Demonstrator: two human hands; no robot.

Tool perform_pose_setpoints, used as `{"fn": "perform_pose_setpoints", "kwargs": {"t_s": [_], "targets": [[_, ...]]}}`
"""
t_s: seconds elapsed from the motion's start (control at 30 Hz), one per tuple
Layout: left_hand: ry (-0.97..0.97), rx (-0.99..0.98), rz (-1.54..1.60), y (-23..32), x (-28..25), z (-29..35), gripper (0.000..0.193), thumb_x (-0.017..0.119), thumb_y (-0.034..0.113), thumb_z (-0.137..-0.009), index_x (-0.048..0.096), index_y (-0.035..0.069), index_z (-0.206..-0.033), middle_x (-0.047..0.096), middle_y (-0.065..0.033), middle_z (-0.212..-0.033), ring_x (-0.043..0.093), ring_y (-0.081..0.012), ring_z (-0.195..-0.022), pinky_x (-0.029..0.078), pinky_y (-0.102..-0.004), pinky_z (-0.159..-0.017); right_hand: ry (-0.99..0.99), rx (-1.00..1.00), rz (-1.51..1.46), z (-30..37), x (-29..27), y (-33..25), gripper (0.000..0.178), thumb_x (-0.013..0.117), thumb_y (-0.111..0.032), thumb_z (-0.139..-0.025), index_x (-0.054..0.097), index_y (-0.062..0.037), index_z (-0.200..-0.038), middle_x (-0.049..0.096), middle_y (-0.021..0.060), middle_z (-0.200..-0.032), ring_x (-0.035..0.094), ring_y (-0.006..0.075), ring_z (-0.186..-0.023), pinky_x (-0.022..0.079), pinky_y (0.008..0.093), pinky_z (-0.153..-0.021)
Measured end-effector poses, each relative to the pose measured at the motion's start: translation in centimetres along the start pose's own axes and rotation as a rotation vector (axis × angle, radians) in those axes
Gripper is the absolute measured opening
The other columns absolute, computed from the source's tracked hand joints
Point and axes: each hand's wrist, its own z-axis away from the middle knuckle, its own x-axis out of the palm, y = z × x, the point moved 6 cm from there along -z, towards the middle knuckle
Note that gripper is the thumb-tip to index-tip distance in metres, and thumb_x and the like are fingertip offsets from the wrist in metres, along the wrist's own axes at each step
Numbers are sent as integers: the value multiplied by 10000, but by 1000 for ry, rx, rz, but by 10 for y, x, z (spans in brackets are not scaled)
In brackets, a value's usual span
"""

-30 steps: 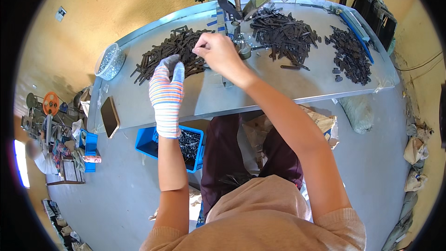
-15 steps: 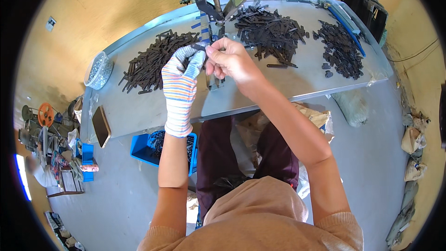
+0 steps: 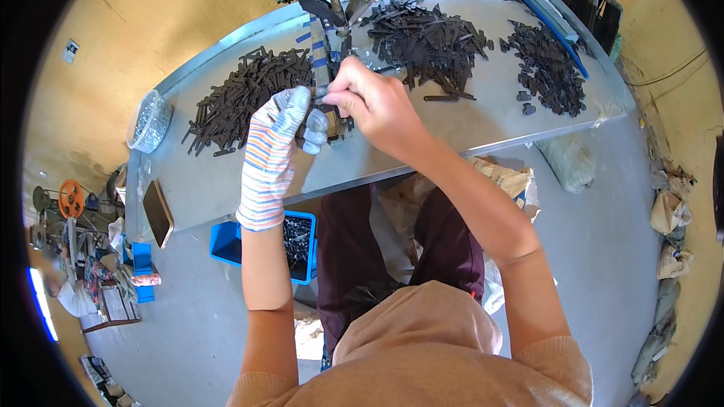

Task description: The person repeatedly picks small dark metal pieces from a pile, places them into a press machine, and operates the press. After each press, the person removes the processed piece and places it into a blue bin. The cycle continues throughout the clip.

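Observation:
My left hand [image 3: 283, 132], in a striped glove with grey fingertips, is bent closed over a small dark piece that shows only in part between palm and fingers. Bare and pinched, my right hand [image 3: 381, 105] meets the left thumb and forefinger; whatever sits in its fingertips is too small to make out. Both are above the metal table [image 3: 362, 154], in front of a green press machine [image 3: 332, 0]. Left of them lies a heap of dark flat strips [image 3: 241, 94]. Beyond my right hand is another heap of such strips [image 3: 434, 41].
Small dark pieces [image 3: 547, 68] are piled at the right, beside a blue bar [image 3: 556, 34]. A clear tub [image 3: 151, 122] of small shiny parts and a phone [image 3: 157, 213] stand at the left edge. Below the table is a blue bin [image 3: 302, 249] with dark parts.
Both hands have come slightly down together, the left also shifting leftward, and the left fingers have spread a little from one another. The whole view has shifted slightly.

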Motion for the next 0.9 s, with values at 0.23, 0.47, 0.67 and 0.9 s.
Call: {"fn": "perform_pose_setpoints", "kwargs": {"t_s": [0.23,0.47,0.67,0.9], "targets": [[-5,18,-263,14,-13,-8,249,572,198,-838,568,-13,-972,576,-29,-715,504,-69,-576,397,-184,-508,-30,141,721,14,-77,19,169,626,-104,-741,484,-40,-807,560,134,-724,570,310,-706,442,385,-608],[4,-10,-369,14,-18,-47,239,613,234,-814,586,21,-920,610,-25,-753,537,-67,-592,423,-187,-504,-206,478,891,34,-111,60,172,618,-103,-735,474,-16,-771,556,160,-791,526,354,-776,390,416,-637],[34,-16,-337,1,-13,-82,264,623,249,-805,586,17,-927,635,-54,-763,567,-94,-585,449,-206,-493,-277,397,973,37,-107,73,135,540,-31,-762,443,-10,-854,537,182,-821,506,377,-811,381,442,-645],[-62,559,-420,6,-19,-85,190,566,216,-738,597,28,-751,588,-85,-627,571,-172,-559,461,-306,-500,-250,336,852,27,-99,62,325,420,75,-702,453,16,-1020,541,252,-997,510,414,-935,415,426,-725]]}}
